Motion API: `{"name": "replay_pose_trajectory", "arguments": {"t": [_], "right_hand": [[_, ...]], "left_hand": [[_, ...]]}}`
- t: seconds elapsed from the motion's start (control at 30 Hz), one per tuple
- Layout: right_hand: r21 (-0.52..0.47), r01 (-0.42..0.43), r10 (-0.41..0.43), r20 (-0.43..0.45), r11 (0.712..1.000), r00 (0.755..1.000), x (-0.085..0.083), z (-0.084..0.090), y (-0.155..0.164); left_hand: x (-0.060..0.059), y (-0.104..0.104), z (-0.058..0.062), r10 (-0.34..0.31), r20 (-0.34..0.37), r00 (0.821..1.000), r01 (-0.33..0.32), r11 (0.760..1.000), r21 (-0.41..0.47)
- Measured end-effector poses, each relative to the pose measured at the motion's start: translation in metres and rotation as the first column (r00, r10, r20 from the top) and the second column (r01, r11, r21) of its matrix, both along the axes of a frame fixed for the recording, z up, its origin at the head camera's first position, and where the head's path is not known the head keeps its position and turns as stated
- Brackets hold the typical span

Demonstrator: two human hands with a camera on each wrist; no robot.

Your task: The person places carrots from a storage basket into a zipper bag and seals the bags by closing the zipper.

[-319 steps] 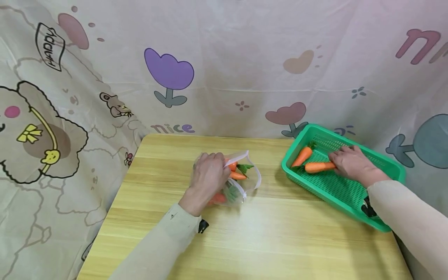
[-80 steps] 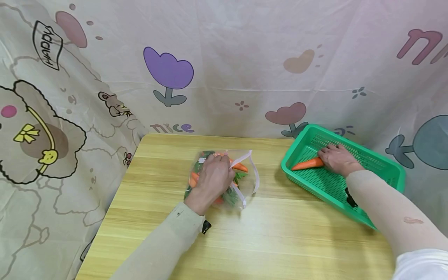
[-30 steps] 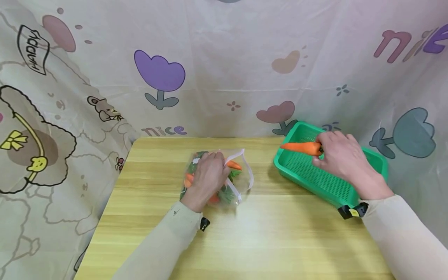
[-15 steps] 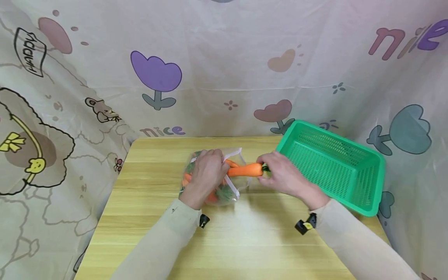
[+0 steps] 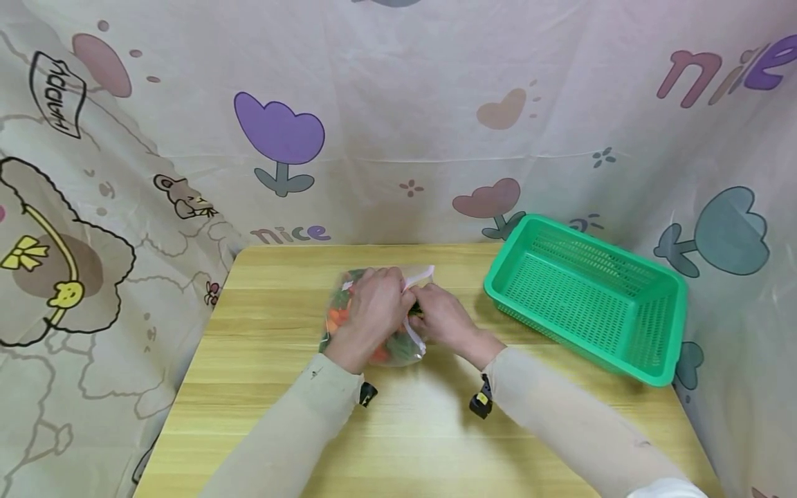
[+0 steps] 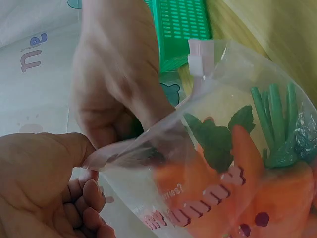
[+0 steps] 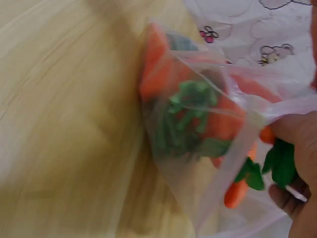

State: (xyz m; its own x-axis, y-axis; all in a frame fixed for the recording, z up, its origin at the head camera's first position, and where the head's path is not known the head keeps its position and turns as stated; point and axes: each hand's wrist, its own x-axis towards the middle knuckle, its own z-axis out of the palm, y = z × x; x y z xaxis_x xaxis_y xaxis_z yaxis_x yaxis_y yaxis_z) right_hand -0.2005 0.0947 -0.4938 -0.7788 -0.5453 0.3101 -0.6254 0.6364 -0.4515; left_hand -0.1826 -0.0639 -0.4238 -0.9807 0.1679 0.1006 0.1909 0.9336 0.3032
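A clear zip bag (image 5: pixel 403 346) lies on the wooden table (image 5: pixel 429 436), filled with several orange toy carrots (image 5: pixel 339 319) with green tops. My left hand (image 5: pixel 373 306) pinches the bag's upper rim and holds the mouth up. My right hand (image 5: pixel 441 317) is at the mouth, its fingers pushed inside. In the left wrist view my left hand (image 6: pixel 47 171) pinches the plastic edge, with my right hand (image 6: pixel 116 79) just behind it. In the right wrist view my right hand's fingers (image 7: pixel 297 136) grip the green top of a carrot (image 7: pixel 283 166) inside the bag (image 7: pixel 198 119).
A green perforated basket (image 5: pixel 582 280) stands at the table's back right with nothing in it, also seen in the left wrist view as the basket (image 6: pixel 181 25). A cartoon-print cloth (image 5: pixel 398 124) hangs behind and on both sides of the table.
My right hand carried the last carrot from the basket leftward and has pushed it into the bag's mouth. The left hand stayed on the bag's rim.
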Motion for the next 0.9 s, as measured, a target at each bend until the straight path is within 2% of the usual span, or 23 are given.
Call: {"name": "replay_pose_trajectory", "arguments": {"t": [0.13,0.23,0.3,0.37,0.43,0.5,0.57,0.6,0.67,0.77,0.83,0.9], "right_hand": [[-0.007,-0.070,0.071,0.049,0.997,0.996,-0.003,-0.005,-0.007],[-0.049,-0.081,0.083,0.034,0.996,0.996,-0.001,-0.008,-0.001],[-0.080,-0.011,0.012,0.009,0.997,1.000,0.002,-0.010,0.009],[-0.095,0.108,-0.110,-0.013,0.990,0.994,0.006,-0.013,0.021],[-0.081,0.271,-0.270,0.034,0.959,0.962,0.009,-0.016,0.034],[-0.019,0.404,-0.398,0.137,0.914,0.907,0.011,-0.020,0.044],[0.060,0.460,-0.456,0.290,0.886,0.841,0.013,-0.024,0.050],[0.088,0.455,-0.453,0.371,0.886,0.811,0.014,-0.027,0.052],[0.087,0.405,-0.389,0.515,0.910,0.764,0.016,-0.032,0.052],[-0.023,0.360,-0.262,0.644,0.933,0.719,0.018,-0.038,0.044],[-0.107,0.370,-0.209,0.669,0.923,0.714,0.018,-0.031,0.039],[-0.158,0.387,-0.203,0.642,0.908,0.739,0.014,-0.015,0.034]], "left_hand": [[0.000,-0.002,0.000,0.007,-0.024,1.000,-0.007,1.000,0.004],[0.000,-0.005,0.002,0.028,-0.020,0.999,-0.028,0.999,0.027],[0.000,-0.007,0.004,0.042,-0.008,0.999,-0.041,0.998,0.048],[0.000,-0.008,0.006,0.051,0.003,0.999,-0.051,0.996,0.068],[0.000,-0.010,0.008,0.059,0.017,0.998,-0.060,0.994,0.091],[0.000,-0.012,0.008,0.063,0.022,0.998,-0.065,0.992,0.105],[0.001,-0.013,0.009,0.064,0.020,0.998,-0.066,0.991,0.117],[0.001,-0.013,0.010,0.066,0.017,0.998,-0.068,0.991,0.118],[0.002,-0.014,0.010,0.069,0.014,0.998,-0.070,0.991,0.115],[0.004,-0.015,0.011,0.077,0.019,0.997,-0.079,0.990,0.117],[0.007,-0.017,0.014,0.096,0.039,0.995,-0.100,0.987,0.128],[0.011,-0.022,0.020,0.115,0.065,0.991,-0.124,0.980,0.154]]}}
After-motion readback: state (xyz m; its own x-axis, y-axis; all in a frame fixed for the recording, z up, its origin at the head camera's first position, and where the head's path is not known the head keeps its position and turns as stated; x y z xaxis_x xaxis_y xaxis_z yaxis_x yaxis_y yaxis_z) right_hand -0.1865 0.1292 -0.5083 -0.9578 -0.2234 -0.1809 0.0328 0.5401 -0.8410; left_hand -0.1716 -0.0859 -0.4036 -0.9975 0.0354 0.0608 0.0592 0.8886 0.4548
